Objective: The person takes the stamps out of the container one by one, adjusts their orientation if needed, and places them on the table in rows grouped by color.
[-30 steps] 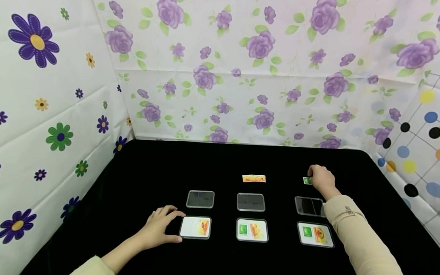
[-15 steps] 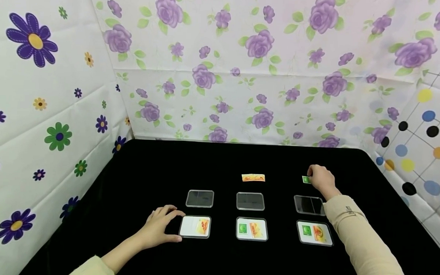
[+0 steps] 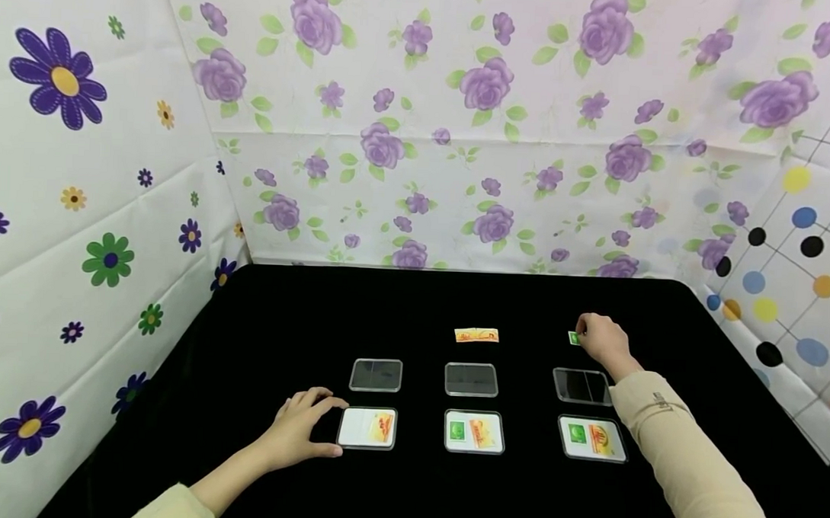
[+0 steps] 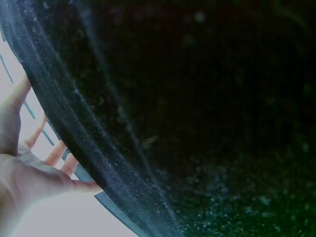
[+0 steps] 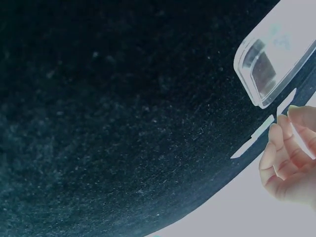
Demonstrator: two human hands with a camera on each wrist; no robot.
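My left hand [image 3: 301,429] rests on the black cloth, thumb and fingers spread around the left side of a clear rectangular case [image 3: 367,428] holding a white card with an orange stamp. In the left wrist view the same hand [image 4: 34,170] shows its fingers spread. At the back right my right hand [image 3: 604,342] is bent down, with thumb and fingertips pinching at a small green stamp [image 3: 573,338], which the fingers partly hide. The right wrist view shows that hand [image 5: 291,153] with its fingertips together beside a pale strip [image 5: 252,140].
Two more cases hold white cards with green and orange stamps: the middle case [image 3: 474,432] and the right case [image 3: 592,439]. Behind them lie dark transparent cases, at left [image 3: 376,375], middle [image 3: 471,380] and right [image 3: 582,387]. An orange stamp strip [image 3: 477,335] lies farther back.
The whole view has drifted slightly with the head. Both hands keep nearly the same places, the right one still at the green stamp.
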